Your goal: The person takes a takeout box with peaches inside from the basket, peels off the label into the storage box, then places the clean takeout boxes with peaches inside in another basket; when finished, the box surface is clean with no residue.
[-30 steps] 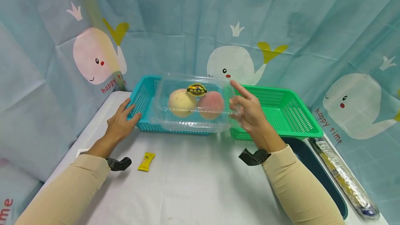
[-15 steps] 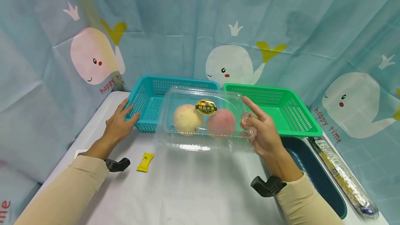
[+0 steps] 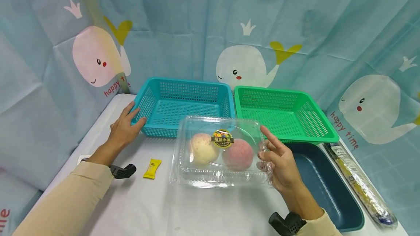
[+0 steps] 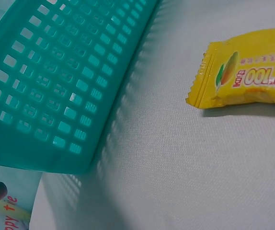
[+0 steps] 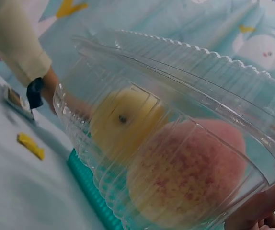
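My right hand point(image 3: 280, 161) grips the right end of a clear plastic fruit box point(image 3: 220, 175), thumb in front. Inside lie two peaches, a pale yellow one point(image 3: 203, 150) and a pinker one point(image 3: 238, 155); a black-and-gold label point(image 3: 222, 138) is on the lid. The right wrist view shows the box point(image 5: 209, 100) from its side, tilted. Held above the white table, it overlaps the front of the blue basket point(image 3: 188, 108) in the head view. My left hand point(image 3: 123, 130) is at that basket's left front corner, fingers spread and extended.
A green basket point(image 3: 285, 119) stands right of the blue one. In front of it is a dark blue tub point(image 3: 328, 188), with a long plastic-wrapped packet point(image 3: 361, 185) along the table's right edge. A small yellow wrapped snack point(image 3: 152, 168) lies front left. Curtains hang behind.
My right hand has drawn the fruit box down and toward me, away from over the blue basket, and slightly right. The left hand has stayed at the basket corner.
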Demonstrator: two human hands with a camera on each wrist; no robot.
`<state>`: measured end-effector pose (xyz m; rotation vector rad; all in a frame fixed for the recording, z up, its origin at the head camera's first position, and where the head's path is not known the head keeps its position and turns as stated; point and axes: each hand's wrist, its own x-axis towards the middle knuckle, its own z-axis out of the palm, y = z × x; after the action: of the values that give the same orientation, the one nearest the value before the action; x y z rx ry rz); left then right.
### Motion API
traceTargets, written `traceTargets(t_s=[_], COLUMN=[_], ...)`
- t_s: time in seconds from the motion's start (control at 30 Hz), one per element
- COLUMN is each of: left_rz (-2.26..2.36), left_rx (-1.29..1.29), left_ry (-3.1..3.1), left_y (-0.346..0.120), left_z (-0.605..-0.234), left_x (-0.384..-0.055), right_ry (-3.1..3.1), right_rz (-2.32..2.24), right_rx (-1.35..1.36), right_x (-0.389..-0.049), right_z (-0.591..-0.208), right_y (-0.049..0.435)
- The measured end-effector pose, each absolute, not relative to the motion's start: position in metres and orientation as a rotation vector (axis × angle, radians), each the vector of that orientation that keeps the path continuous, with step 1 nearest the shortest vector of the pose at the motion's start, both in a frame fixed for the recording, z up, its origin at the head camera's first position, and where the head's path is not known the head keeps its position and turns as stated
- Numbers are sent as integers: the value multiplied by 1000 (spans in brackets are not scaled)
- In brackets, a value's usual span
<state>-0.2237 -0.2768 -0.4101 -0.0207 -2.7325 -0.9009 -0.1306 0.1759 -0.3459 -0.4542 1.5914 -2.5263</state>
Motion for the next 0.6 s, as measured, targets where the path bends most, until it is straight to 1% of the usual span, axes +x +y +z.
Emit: traceTargets(t_s=[0.23,0.6], left_rz=[-900,-906], left_rx=[-2,-11], left_ry=[-2745,-2746], left_y=[-277,-276], left_z=[-408,-408], left_x=[-223,-222], right_ry=[1588,1655], right_rz=[-2531,-2528], right_rx=[-476,-414], right_x=[-123,-116], right_z=[-365,-393], right_y=[181,185])
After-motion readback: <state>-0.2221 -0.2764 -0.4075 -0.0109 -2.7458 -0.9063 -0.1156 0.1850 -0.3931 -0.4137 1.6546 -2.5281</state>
